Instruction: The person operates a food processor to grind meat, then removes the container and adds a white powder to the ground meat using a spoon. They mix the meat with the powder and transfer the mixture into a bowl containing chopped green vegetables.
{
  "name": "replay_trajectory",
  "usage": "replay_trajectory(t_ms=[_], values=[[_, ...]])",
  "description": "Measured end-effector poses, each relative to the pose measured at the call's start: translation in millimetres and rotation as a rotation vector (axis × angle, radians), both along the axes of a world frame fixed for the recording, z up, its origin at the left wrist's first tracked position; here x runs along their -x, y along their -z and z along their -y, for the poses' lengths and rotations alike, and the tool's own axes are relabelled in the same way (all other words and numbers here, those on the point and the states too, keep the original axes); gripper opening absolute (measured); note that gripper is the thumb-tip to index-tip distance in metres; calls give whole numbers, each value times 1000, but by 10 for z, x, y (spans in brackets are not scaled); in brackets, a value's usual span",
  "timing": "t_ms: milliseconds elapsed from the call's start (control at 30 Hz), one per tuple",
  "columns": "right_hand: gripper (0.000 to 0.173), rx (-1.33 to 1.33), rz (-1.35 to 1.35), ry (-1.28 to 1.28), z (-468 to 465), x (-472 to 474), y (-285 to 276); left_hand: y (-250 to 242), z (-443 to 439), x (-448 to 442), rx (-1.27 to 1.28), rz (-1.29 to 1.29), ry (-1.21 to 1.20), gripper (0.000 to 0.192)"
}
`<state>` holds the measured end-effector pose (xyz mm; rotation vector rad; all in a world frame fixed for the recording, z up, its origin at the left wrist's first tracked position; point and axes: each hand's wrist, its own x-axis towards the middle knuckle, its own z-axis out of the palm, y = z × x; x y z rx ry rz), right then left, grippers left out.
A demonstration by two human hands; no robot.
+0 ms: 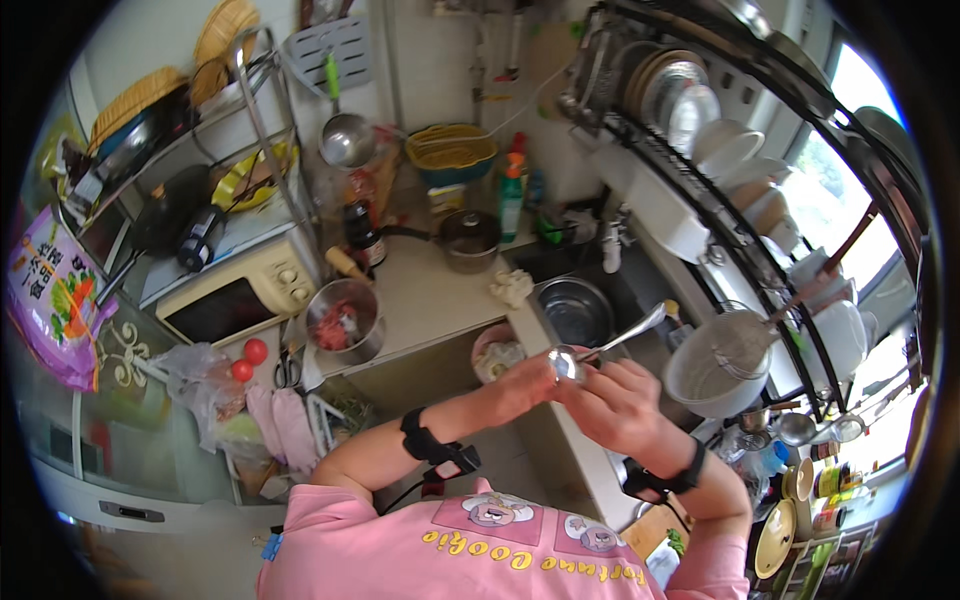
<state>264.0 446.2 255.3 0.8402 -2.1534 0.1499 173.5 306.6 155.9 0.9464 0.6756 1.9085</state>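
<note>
A shiny metal spoon (632,327) is held between my two hands, beside the counter's front edge near the sink. Its bowl lies by my left hand (525,384), and the handle slants up and right over the sink. Curled fingers of my right hand (619,405) close in at the bowl and neck from the right. Some of the left fingers are hidden behind the bowl. Beneath my hands, a pink bowl (480,369) holds pale scraps and a plastic bag. Inside the sink (517,259) stands a round metal basin (576,311).
A steel pot (367,346) with reddish minced meat stands left on the counter, near two tomatoes (255,351) and scissors (286,369). Behind are a lidded pan (469,238) and a dark bottle (365,236). A white colander (712,382) and a loaded dish rack (720,202) are at right.
</note>
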Motion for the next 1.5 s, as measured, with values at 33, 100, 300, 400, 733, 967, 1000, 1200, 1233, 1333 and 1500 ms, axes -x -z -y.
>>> replay_trajectory(t_ms=[33, 100, 300, 400, 733, 967, 1000, 1200, 1233, 1333, 1500], values=[[17, 67, 16, -34, 222, 204, 245, 102, 289, 114, 75, 39, -24, 50], [14, 111, 83, -48, 606, 612, 553, 252, 829, 359, 216, 175, -148, 43], [21, 120, 227, -50, 1572, 1395, 1064, 737, 2183, 807, 603, 63, -523, 33], [24, 3, 575, 71, 1770, 1675, 1362, 859, 2616, 922, 648, 8, -550, 35], [19, 394, 1065, 75, 1579, 2237, 2116, 1220, 3011, 1518, 1151, -401, -1106, 38], [24, 771, 1332, 63, 1279, 2975, 2405, 1423, 2685, 2026, 1498, -865, -1296, 36], [22, 776, 1310, -5, 1251, 3063, 2463, 1459, 2634, 2091, 1544, -920, -1295, 36], [25, 799, 1398, -117, 1154, 3486, 2698, 1659, 2458, 2451, 1732, -1010, -1194, 29], [25, 785, 1419, -121, 1145, 3505, 2714, 1689, 2438, 2475, 1759, -977, -1153, 28], [25, 768, 1448, -147, 1153, 3553, 2721, 1745, 2403, 2521, 1807, -972, -1114, 23], [27, 837, 1521, -149, 1131, 3544, 2652, 1712, 2514, 2492, 1709, -869, -1259, 15]])
